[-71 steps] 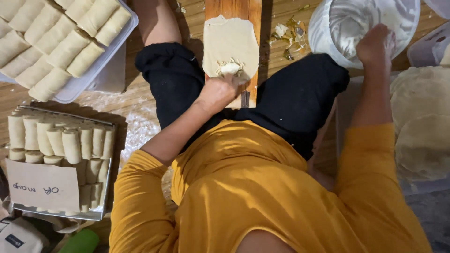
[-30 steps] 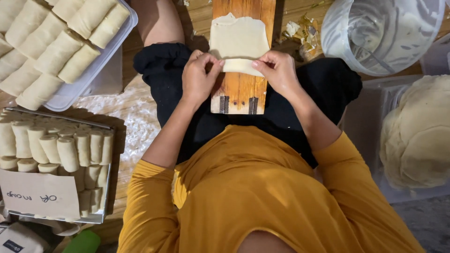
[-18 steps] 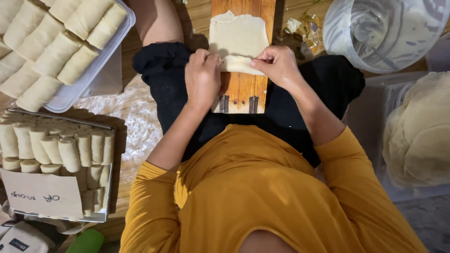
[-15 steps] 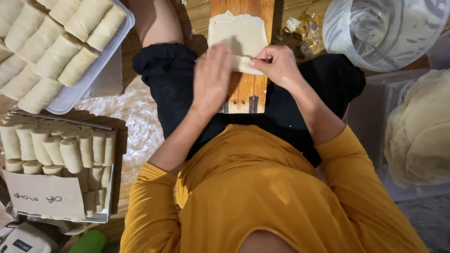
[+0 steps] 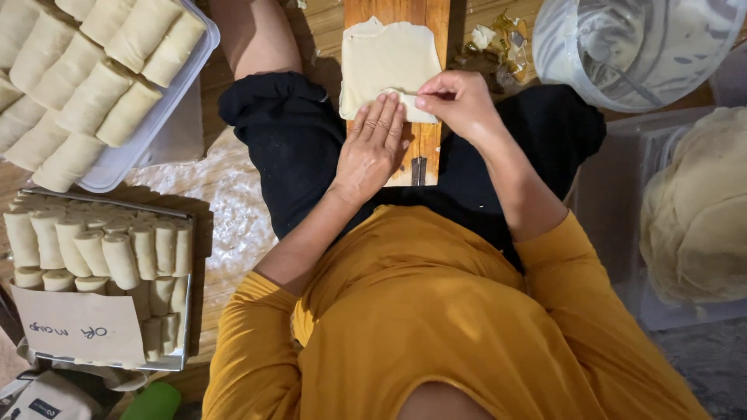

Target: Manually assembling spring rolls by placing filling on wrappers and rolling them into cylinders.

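Since half a second ago my left hand (image 5: 373,148) has laid flat, its fingers (image 5: 383,124) spread open and pressing the rolled near edge of the wrapper (image 5: 389,66), while my right hand (image 5: 459,101) pinches the fold's right end shut between thumb and forefinger. The sheet lies on the wooden board (image 5: 424,152) across my lap; I judge it light, limp and easily torn, best taken by the rolled edge. Outward, a white tray (image 5: 167,113) and a metal tin (image 5: 187,327) hold finished rolls (image 5: 93,97), a clear tub (image 5: 622,78) pale paste, and a box (image 5: 622,257) stacked wrappers (image 5: 696,210).
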